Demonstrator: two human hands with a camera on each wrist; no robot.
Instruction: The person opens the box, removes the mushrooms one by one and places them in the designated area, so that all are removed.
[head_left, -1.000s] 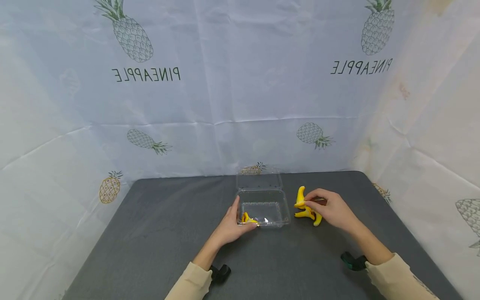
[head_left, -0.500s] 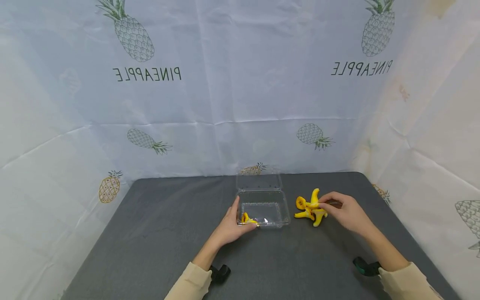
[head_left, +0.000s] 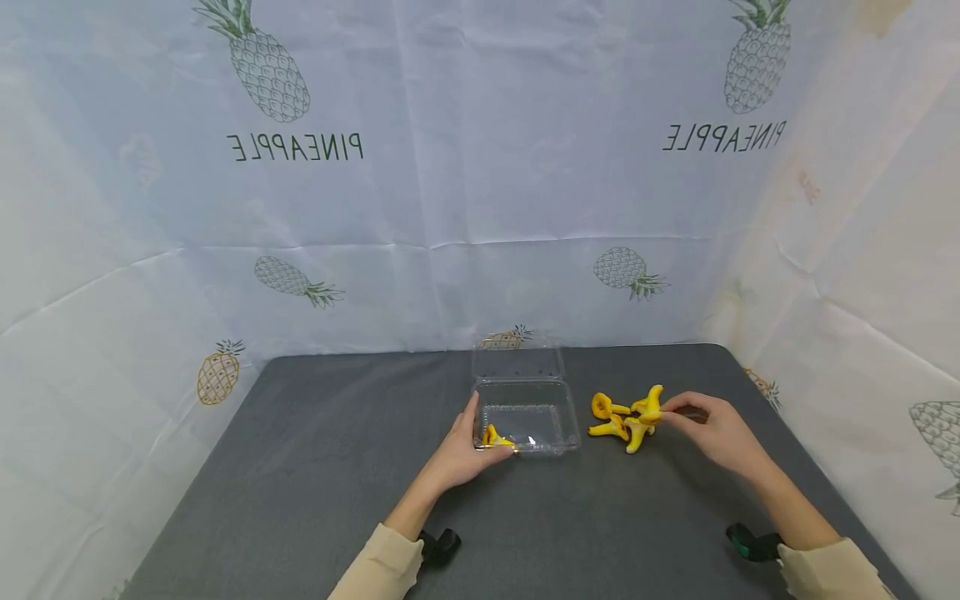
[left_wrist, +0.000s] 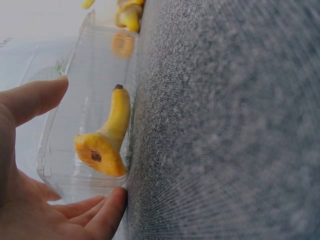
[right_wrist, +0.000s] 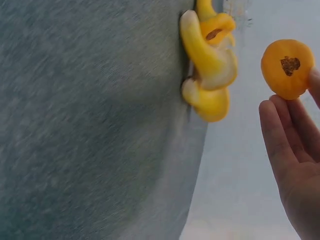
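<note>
My left hand [head_left: 463, 457] grips the near left corner of a clear plastic clamshell box [head_left: 551, 417], whose lid stands raised at the back. Inside the box lies a yellow mushroom [left_wrist: 116, 122] with a flared cap and a dark spot in it. To the right of the box, my right hand [head_left: 716, 429] pinches another yellow mushroom [right_wrist: 287, 67] by its cap edge; its cap faces the right wrist camera. This mushroom is above the right side of a small group of yellow mushrooms [head_left: 611, 427] on the table. They partly overlap, in the right wrist view too.
A dark grey cloth covers the table [head_left: 360, 467]. Behind and at both sides hangs a white curtain [head_left: 450, 208] printed with pineapples. A black wrist mount [head_left: 442, 546] sits under the left wrist, another [head_left: 750, 543] under the right.
My right hand has moved right with the pinched mushroom, away from the box and across the group, uncovering more of the others. The left hand and box have stayed in place.
</note>
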